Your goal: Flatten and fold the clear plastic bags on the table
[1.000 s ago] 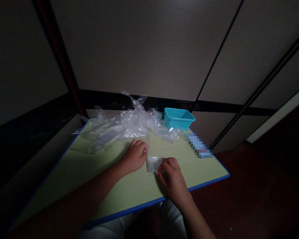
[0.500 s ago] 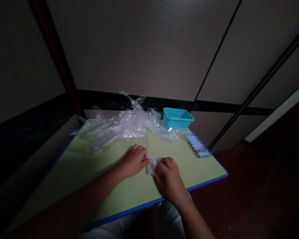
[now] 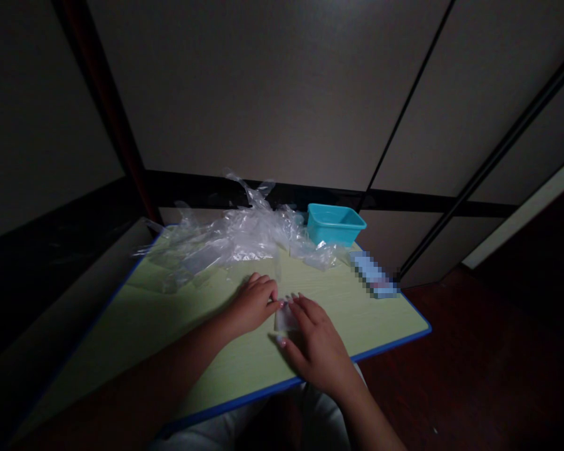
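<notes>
A small folded piece of clear plastic film [image 3: 284, 319] lies flat on the table near its front edge. My left hand [image 3: 256, 304] has its fingers curled, with thumb and forefinger pinching the film's upper left corner. Over the film's right side, my right hand [image 3: 317, 341] is stretched out flat, its fingertips touching the upper part. The right thumb stands apart, just below the film's lower edge. Behind both hands spreads a loose heap of clear plastic [image 3: 254, 235], some ends finger-like, as on thin disposable gloves.
A turquoise plastic basket [image 3: 336, 235] stands at the back right of the pale green, blue-edged table [image 3: 169, 351]. In front of it lies a flat, light blue item [image 3: 375, 275], blurred out by pixels. Cabinet panels [image 3: 263, 94] rise right behind the table.
My right hand has opened from a closed grip on the film. Its fingers now stretch over the film and the thumb has moved off. The left hand stays in place; the film lies flatter.
</notes>
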`<state>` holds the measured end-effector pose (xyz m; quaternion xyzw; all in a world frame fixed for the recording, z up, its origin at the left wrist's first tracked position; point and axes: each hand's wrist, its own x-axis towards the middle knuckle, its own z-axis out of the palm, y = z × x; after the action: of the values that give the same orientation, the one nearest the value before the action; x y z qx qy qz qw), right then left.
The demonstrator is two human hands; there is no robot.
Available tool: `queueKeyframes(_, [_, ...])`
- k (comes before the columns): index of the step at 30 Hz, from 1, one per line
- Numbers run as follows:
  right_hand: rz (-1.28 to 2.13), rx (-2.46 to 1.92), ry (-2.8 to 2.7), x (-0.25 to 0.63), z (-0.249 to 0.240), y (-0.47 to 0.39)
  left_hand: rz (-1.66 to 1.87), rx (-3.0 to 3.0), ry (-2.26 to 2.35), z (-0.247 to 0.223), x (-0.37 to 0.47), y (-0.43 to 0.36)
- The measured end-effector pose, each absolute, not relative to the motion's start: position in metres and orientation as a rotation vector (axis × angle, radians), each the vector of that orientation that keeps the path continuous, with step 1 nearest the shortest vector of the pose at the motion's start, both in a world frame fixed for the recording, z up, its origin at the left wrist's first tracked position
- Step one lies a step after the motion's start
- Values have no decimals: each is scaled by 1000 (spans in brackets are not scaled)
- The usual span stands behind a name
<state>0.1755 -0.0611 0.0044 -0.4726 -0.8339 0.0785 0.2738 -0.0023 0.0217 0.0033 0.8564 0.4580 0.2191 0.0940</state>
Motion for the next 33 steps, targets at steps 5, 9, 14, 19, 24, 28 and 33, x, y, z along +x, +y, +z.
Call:
queueKeyframes(5, [218, -1220, -2428, 174, 8, -62, 652, 2532, 1374, 3, -1, 22])
queueKeyframes(9, [242, -1248, -2500, 173, 10, -61, 691, 2497, 1347, 4, -2, 24])
queueKeyframes(14, [304, -1335, -2604, 173, 14, -60, 757, 2431, 1396, 3, 0, 25])
queueKeyframes(19, [328, -1371, -2629, 172, 17, -60, 822, 2350, 1447, 3, 1, 25])
queueKeyframes(24, [331, -1395, -2620, 171, 17, -60, 847, 2316, 1453, 3, 1, 26])
queueKeyframes(28, [327, -1396, -2611, 171, 16, -61, 863, 2305, 1449, 3, 1, 26])
queueKeyframes(33, [320, -1403, -2611, 172, 14, -60, 869, 2328, 1400, 5, 1, 25])
